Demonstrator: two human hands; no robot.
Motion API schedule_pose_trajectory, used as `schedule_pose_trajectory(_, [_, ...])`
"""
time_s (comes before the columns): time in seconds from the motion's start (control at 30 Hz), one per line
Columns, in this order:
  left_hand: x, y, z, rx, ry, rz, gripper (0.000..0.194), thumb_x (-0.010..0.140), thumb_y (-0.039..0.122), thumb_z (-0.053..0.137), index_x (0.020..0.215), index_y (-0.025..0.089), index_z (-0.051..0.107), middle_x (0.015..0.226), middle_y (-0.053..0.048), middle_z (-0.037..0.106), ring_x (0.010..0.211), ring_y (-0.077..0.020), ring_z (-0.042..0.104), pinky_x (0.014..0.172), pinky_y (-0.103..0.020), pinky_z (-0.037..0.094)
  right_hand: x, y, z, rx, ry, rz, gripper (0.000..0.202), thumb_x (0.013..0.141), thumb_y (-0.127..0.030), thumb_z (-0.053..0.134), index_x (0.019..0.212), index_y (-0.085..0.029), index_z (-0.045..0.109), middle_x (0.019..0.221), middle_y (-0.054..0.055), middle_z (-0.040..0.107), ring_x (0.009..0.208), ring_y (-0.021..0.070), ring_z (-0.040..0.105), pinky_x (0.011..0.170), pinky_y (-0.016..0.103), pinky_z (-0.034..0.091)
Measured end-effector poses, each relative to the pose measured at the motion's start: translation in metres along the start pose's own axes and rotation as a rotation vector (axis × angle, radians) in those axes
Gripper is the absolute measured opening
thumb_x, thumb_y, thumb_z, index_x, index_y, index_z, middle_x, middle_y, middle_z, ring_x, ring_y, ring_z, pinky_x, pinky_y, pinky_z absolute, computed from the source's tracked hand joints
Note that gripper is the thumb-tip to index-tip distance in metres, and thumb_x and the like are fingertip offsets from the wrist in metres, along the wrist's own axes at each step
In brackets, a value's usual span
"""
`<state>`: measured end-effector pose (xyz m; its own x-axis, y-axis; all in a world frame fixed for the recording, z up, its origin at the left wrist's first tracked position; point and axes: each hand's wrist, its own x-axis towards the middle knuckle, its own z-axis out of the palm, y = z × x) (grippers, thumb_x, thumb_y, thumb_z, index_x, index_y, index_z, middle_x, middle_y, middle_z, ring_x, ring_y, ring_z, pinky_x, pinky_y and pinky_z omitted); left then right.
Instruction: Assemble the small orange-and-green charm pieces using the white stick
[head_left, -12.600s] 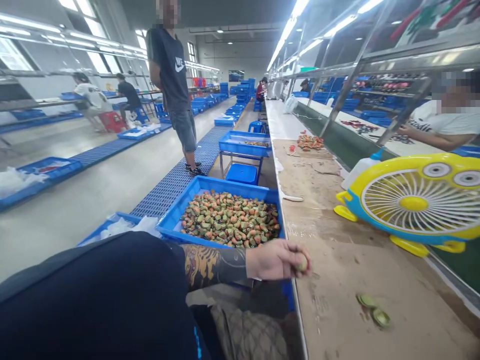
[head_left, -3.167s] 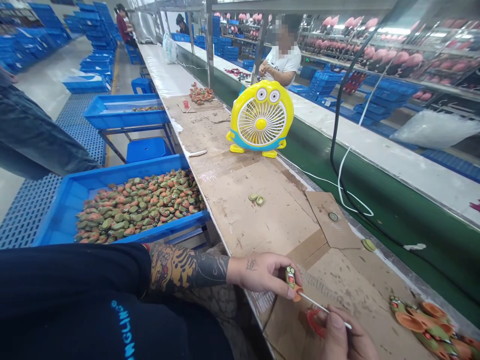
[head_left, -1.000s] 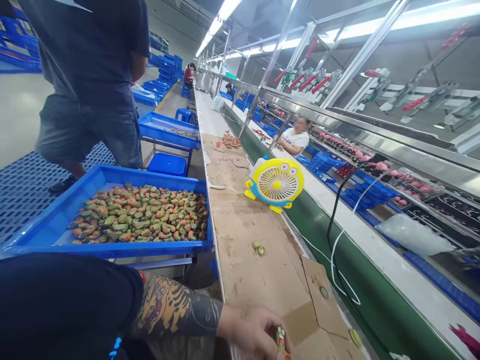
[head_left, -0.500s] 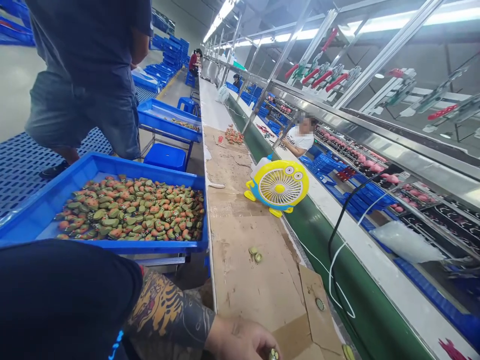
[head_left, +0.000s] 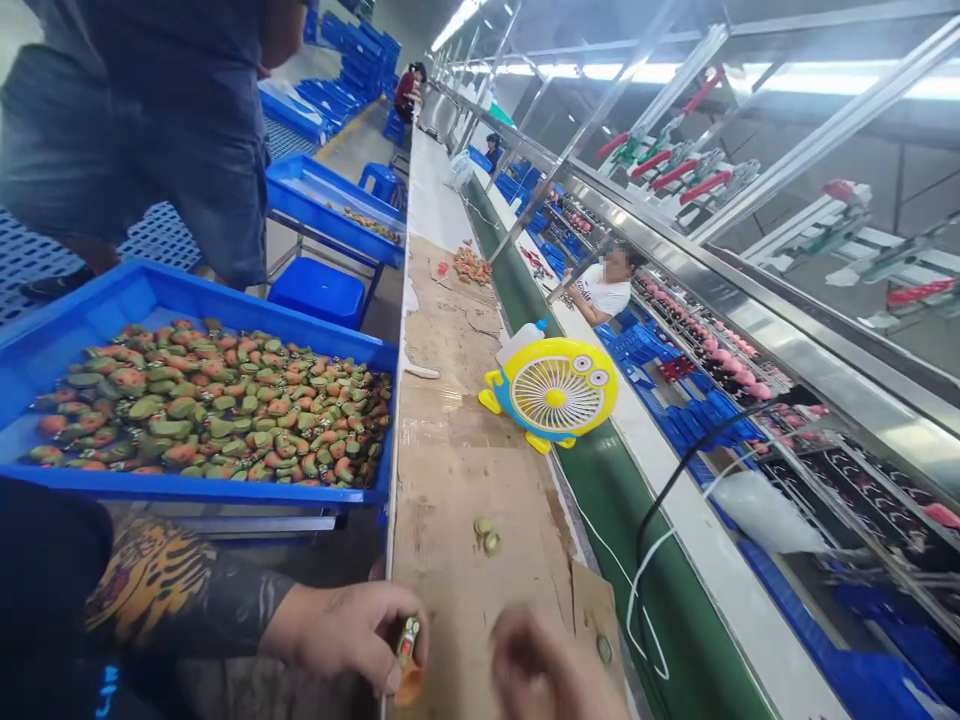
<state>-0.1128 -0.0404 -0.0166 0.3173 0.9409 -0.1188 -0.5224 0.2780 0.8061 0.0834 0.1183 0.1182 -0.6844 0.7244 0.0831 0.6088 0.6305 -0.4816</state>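
Two hands low over the worktop (head_left: pixel 465 470): my left hand (head_left: pixel 352 635) pinches a small figure (head_left: pixel 407 650); my right hand (head_left: pixel 544 670) is blurred, grip unclear.

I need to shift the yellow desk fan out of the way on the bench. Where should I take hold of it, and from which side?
Grip the yellow fan by its round rim at the top, coming down from above. It stands upright on small feet on the cardboard-covered bench, with its grille facing the near end of the bench, so the rim is probably the firmest hold. A white bottle stands right behind it; avoid that side.
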Motion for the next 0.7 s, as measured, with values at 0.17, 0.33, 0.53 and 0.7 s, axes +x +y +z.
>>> schedule_pose_trajectory(0.17, [0.002,0.01,-0.001,-0.044,0.033,0.08,0.061,0.051,0.048,0.099,0.096,0.017,0.07,0.08,0.002,0.067,0.065,-0.0101,0.055,0.062,-0.022,0.043,0.064,0.032,0.034,-0.109,-0.134,0.258,0.05,0.085,-0.033,0.069,0.129,-0.011,0.059,0.107,0.014,0.068,0.083,0.022,0.068,0.076,0.037,0.056])
schedule_pose_trajectory(0.33, [0.01,0.025,0.009,-0.052,0.033,0.091,0.064,0.049,0.045,0.102,0.097,0.017,0.07,0.079,0.002,0.067,0.064,-0.0094,0.057,0.061,-0.022,0.046,0.085,0.026,0.064,-0.144,-0.215,0.248,0.028,0.08,-0.023,0.067,0.107,-0.016,0.066,0.097,0.006,0.069,0.093,0.0223,0.066,0.087,0.036,0.05])
schedule_pose_trajectory(0.53, [0.019,0.037,0.019,-0.106,0.033,0.124,0.067,0.051,0.05,0.102,0.099,0.016,0.07,0.084,0.0,0.07,0.07,-0.0108,0.063,0.069,-0.024,0.051,0.038,0.022,0.022,-0.107,-0.154,0.303,0.027,0.079,-0.027,0.058,0.105,-0.019,0.06,0.097,0.009,0.07,0.086,0.0246,0.067,0.08,0.037,0.05])
schedule_pose_trajectory(0.7, [0.028,0.03,0.038,-0.139,0.001,0.118,0.066,0.055,0.047,0.102,0.103,0.015,0.07,0.086,-0.001,0.069,0.073,-0.0104,0.063,0.071,-0.023,0.05,-0.063,0.011,-0.008,0.412,0.066,0.303,0.05,0.085,-0.052,0.068,0.122,-0.02,0.063,0.128,0.015,0.07,0.113,0.0273,0.07,0.091,0.033,0.06])
